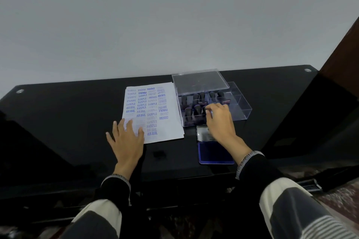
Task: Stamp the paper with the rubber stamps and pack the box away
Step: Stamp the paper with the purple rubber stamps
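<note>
Head view: stamped paper and clear stamp box side by side on a black tabletop.
Blue words such as SAMPLE, AIR MAIL and FRAGILE fill the sheet. Left hand lies flat, fingers spread, on its near corner. Right hand reaches into the box among dark-handled rubber stamps, fingers curled; what they pinch I cannot tell. An open ink pad sits just before the box, near the front edge; bare tabletop lies left.

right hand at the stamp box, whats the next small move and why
Probably lift a stamp clear of the clear box toward the open ink pad. The right hand has its fingers curled at the front row, and the left hand presses the paper flat.
</note>
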### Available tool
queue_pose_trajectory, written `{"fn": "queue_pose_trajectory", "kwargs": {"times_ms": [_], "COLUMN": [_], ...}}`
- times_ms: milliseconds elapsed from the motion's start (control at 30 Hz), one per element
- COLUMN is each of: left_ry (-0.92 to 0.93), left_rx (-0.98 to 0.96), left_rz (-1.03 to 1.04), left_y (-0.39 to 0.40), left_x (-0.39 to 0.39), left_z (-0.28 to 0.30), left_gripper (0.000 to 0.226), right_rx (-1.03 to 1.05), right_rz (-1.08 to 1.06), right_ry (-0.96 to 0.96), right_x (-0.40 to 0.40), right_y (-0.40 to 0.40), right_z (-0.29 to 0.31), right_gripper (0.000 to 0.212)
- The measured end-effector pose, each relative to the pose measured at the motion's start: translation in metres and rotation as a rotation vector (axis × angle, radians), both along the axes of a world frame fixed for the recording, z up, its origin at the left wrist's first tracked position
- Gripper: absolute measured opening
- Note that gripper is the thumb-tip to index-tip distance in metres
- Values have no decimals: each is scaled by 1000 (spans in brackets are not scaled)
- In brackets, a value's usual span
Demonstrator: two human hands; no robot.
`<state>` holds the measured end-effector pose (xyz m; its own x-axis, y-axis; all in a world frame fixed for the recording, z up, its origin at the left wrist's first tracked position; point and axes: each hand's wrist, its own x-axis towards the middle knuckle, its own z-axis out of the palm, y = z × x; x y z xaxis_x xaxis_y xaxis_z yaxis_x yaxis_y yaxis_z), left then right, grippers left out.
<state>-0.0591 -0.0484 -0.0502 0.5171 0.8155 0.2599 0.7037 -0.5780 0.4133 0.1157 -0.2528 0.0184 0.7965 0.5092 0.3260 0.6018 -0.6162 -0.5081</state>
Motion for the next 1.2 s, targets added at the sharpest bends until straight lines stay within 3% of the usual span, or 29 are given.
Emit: {"fn": "queue_pose_trajectory", "kwargs": {"times_ms": [200,333,700,833,1067,1200], "left_ry": [99,110,134,124,32,22], "left_rx": [-85,-89,-78,-92,-107,-221], "left_rz": [28,54,59,54,137,217], "left_y": [0,-1,-2,-2,-2,2], "left_x": [1,2,3,2,0,2], "left_z": [-5,-7,-9,-7,5,19], "left_gripper": [60,64,71,69,58,59], "right_rx": [-336,-468,-446,-312,225,483], "right_rz": [-140,-209,-328,-355,-298,-247], "right_ry": [72,164,226,235,370,459], "right_x": [13,14,19,16,9,3], "right_y": [28,48,59,53,34,24], "right_z": [19,32,31,26,21,19], "right_gripper": [21,40,32,24,12,19]}}
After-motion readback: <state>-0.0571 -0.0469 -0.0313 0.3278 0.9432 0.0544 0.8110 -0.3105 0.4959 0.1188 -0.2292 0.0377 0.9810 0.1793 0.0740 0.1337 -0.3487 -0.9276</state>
